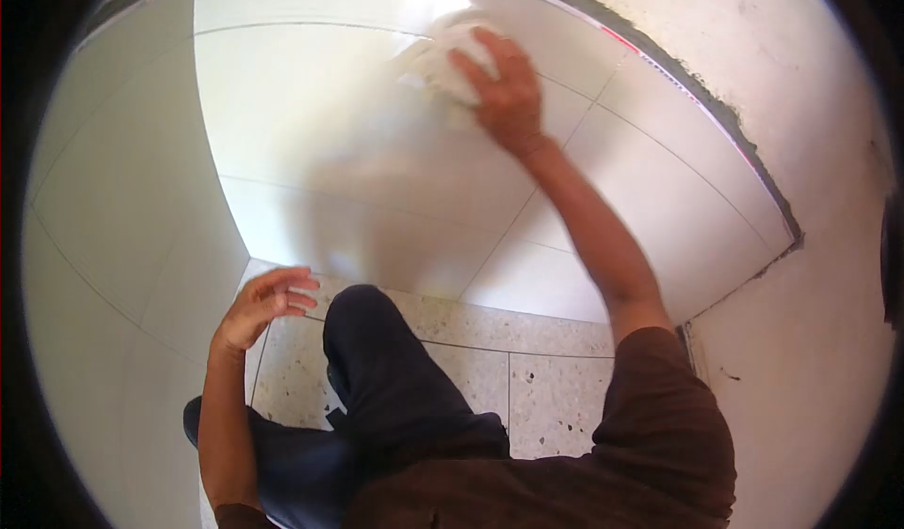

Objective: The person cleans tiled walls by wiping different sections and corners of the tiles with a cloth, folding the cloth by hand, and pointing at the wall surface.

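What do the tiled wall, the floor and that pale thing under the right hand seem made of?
Wall tiles: probably glazed ceramic or porcelain, glossy, since they catch bright reflections.
Floor: perhaps terrazzo or a speckled imitation; dark flecks dot a pale ground.
Pale thing under the right hand: possibly cloth, looking crumpled, but blur leaves that open.

Bright glare tops the fisheye-bowed tiled wall [301, 86].

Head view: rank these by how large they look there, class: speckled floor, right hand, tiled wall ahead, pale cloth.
1. Tiled wall ahead: largest.
2. Speckled floor: next, though the legs cover part.
3. Right hand and pale cloth: smallest, unranked. They look close in size, and the hand hides part of the blurred cloth.
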The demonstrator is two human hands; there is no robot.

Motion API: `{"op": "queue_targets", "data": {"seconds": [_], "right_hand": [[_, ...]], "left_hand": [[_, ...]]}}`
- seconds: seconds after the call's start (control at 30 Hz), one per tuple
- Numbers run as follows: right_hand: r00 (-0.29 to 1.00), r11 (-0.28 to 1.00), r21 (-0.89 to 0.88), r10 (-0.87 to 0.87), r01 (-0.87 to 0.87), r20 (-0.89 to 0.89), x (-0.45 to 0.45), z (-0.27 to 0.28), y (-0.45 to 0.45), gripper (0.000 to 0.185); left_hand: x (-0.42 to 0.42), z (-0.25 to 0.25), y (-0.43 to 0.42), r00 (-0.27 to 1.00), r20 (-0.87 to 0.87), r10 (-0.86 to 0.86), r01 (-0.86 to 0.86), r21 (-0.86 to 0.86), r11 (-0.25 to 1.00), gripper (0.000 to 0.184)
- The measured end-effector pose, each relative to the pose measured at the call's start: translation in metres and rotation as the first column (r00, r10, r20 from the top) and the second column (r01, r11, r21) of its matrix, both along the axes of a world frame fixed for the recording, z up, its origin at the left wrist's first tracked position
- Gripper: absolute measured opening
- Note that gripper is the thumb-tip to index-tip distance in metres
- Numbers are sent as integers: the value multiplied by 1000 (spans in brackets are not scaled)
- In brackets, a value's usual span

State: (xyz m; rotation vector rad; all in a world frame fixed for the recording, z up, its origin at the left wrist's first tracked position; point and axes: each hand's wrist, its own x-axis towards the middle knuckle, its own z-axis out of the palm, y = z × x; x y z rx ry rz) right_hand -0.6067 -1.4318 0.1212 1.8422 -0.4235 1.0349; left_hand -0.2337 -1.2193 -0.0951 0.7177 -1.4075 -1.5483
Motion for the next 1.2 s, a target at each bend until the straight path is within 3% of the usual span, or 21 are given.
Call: {"op": "queue_targets", "data": {"seconds": [0.07,0.17,0.27,0.37,0.4,0.43,0.5,0.53,0.57,0.63,0.7,0.73,0.8,0.87,1.0,1.1,1.13,1.17,1.2], "right_hand": [[967,970,-74,-239,233,-88,-65,28,-17,50],[934,949,-36,-313,312,-174,-187,46,-32,54],[886,907,90,-420,411,194,-278,28,-11,75],[706,866,158,-481,474,520,-346,-7,3,70],[564,824,226,-529,519,634,-373,-18,-7,70],[566,825,228,-529,517,632,-372,-16,-9,70],[168,830,395,-488,394,857,-367,-17,-18,75],[141,852,377,-450,363,882,-352,-13,-22,75],[143,851,384,-456,358,878,-341,-13,-34,75],[378,824,185,-429,535,820,-321,-20,-50,71],[534,892,224,-420,393,734,-256,-23,-46,68],[694,919,162,-379,358,612,-240,-35,-58,72],[844,908,218,-413,357,341,-185,-44,-36,69],[962,942,201,-274,269,-3,-177,-42,-23,67],[939,930,131,-343,343,-28,-234,-34,-31,78],[829,881,141,-472,451,300,-299,-37,-38,76],[782,890,144,-449,432,433,-314,-39,-35,82],[769,906,48,-383,420,512,-321,-45,-31,74],[665,898,134,-404,419,628,-326,-49,-29,75]], "left_hand": [[-2,0,7,990,129,58,-67,65,996,75],[-7,13,10,975,219,22,-51,125,991,71],[5,12,22,956,293,-14,-36,164,986,64],[9,13,29,941,336,-34,-29,180,983,59],[9,14,30,941,337,-41,-28,199,980,56],[9,18,33,941,336,-40,-31,201,979,56],[4,28,39,941,334,-48,-7,159,987,52],[2,30,42,941,335,-47,-11,170,985,52],[0,33,43,936,343,-79,24,161,987,51],[0,29,42,930,348,-118,64,162,985,50],[0,22,35,898,417,-142,74,174,982,48],[2,16,31,894,418,-161,89,186,979,48],[9,0,22,835,543,-91,-1,166,986,50],[15,-8,18,811,578,-89,-5,159,987,50],[23,-7,24,739,674,8,-68,63,996,53],[24,0,33,729,684,15,-114,100,988,52],[25,-1,33,728,686,5,-113,113,987,52],[28,-3,34,718,696,2,-94,94,991,52],[30,-4,35,707,707,3,-78,74,994,53]]}}
